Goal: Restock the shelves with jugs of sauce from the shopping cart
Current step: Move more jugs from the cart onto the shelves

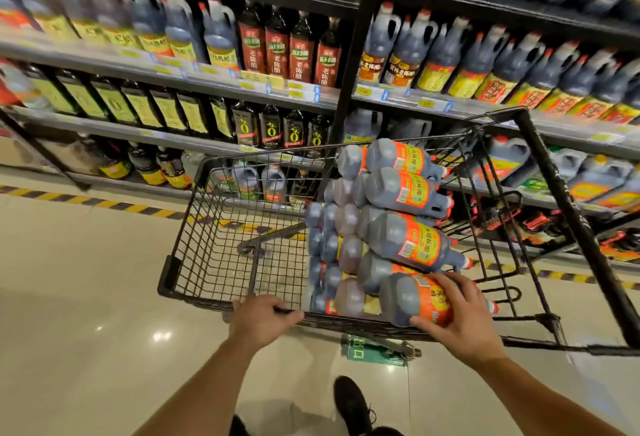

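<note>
Orange-labelled jug (pixel 403 298) — right hand (pixel 457 323) curled round

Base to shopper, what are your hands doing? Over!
Left hand grips cart rim. Right hand grasps nearest jug, lying in the cart. Nothing in the way.

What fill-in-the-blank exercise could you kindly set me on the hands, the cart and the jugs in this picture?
1. The right hand holds the nearest jug, while the left hand grips the near rim of the shopping ____.
2. The stacked jugs inside lie on their ____.
3. The hand that touches no jug is the ____ one.
Missing words: cart; sides; left.
</note>
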